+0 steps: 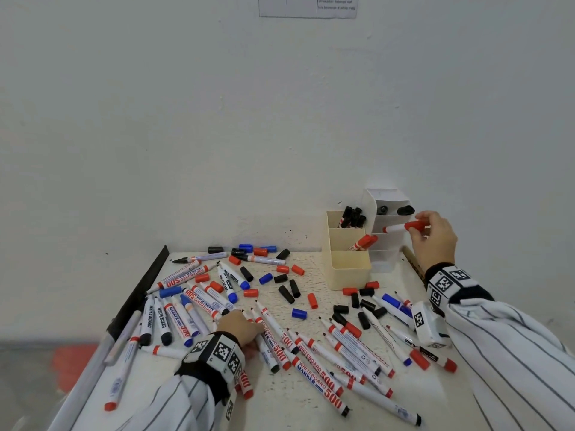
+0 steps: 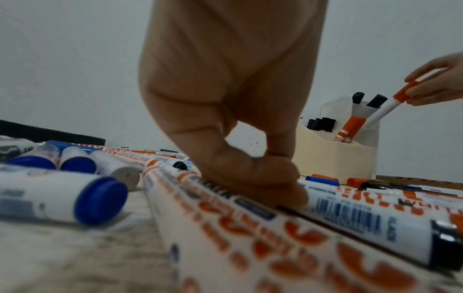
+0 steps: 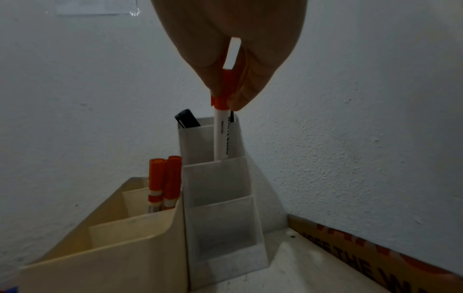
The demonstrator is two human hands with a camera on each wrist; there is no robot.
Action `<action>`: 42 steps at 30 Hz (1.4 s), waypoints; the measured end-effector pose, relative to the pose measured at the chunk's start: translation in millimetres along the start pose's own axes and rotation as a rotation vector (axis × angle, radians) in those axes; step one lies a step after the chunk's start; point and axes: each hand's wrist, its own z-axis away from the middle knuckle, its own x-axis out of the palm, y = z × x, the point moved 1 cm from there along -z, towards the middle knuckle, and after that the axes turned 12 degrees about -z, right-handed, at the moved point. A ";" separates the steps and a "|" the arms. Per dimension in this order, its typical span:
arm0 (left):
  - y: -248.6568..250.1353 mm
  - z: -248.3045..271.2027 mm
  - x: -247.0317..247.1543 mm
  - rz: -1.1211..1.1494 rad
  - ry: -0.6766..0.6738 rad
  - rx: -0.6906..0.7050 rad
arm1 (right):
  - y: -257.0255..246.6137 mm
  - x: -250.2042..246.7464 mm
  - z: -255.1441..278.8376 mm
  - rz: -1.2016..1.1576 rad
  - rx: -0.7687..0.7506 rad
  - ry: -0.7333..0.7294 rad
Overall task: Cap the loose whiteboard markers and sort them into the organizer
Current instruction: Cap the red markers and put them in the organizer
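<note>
My right hand pinches a capped red marker by its cap. The marker's lower end dips into the white organizer, in the compartment just in front of the back one. A cream organizer beside it holds red markers in its middle slot and black ones at the back. My left hand lies on the pile of uncapped markers, thumb and forefinger pinching the barrel of one with red print.
Loose red, blue and black caps are scattered over the table among the markers. A black strip runs along the left edge. A cardboard strip lies against the wall at the right, behind the organizers.
</note>
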 end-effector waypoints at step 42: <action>2.4 0.5 -12.9 0.560 0.100 0.122 | 45.7 41.5 16.7 0.366 0.175 -0.284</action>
